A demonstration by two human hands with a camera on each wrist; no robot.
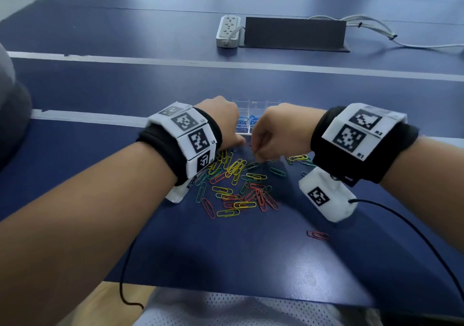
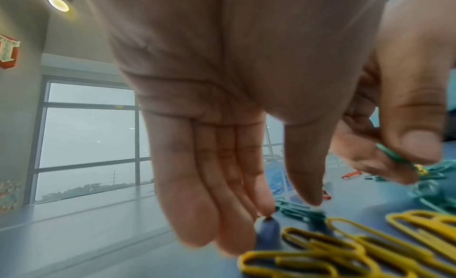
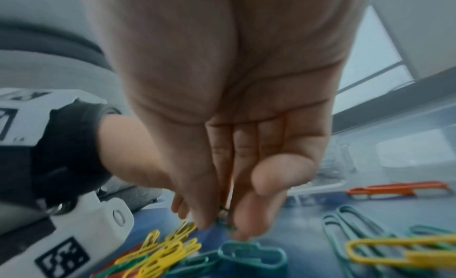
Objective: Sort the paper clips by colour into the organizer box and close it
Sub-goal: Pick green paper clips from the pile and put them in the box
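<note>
The paper clips (image 1: 236, 187) at the frame's centre wore smooth, coloured plastic-looking coats, and the organizer box (image 1: 253, 117) just above them was clear, glossy plastic. The table (image 1: 226, 255) had a smooth blue top with a soft sheen. Black cloth wristbands (image 1: 351, 160) carried matt white printed tags.

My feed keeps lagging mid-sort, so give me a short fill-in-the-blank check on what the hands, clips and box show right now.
1. The paper clips already inside the clear organizer box are ____ in colour.
2. The right hand pinches a ____ clip between thumb and fingers.
3. The left hand has straight fingers and holds ____.
4. One clip lying apart from the loose pile, nearer the person, is ____.

Missing words: blue; green; nothing; red
</note>
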